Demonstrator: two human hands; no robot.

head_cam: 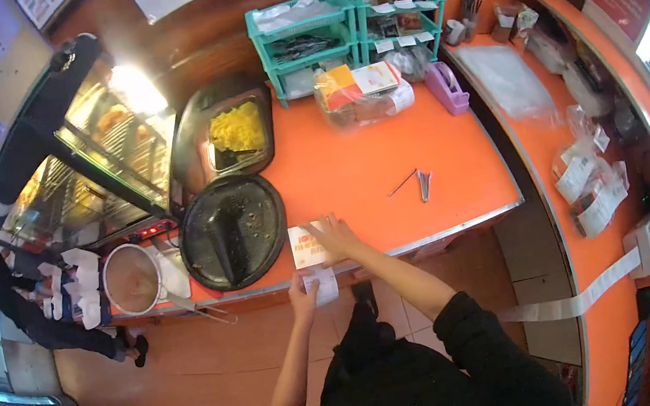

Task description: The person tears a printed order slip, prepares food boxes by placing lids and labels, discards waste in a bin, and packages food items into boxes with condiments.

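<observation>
My left hand (303,296) grips a small white paper slip (323,285), a receipt by its look, just off the front edge of the orange counter (351,167). Fingers spread, my right hand (335,238) rests over the right part of a white printed card or paper packet (306,247) lying at that edge. Whether it grips the card is not clear. Left of the card sits a round black tray (258,219). Farther right on the counter lie a pair of small metal tongs or a clip (425,185) and a thin stick beside it (403,183).
At the left stand a lit glass food warmer (120,139), a pot (132,279) and a tray of yellow food (237,129). Green basket racks (302,27), a bagged bundle (363,99) and a purple tape dispenser (447,90) line the back. A person (32,310) works far left.
</observation>
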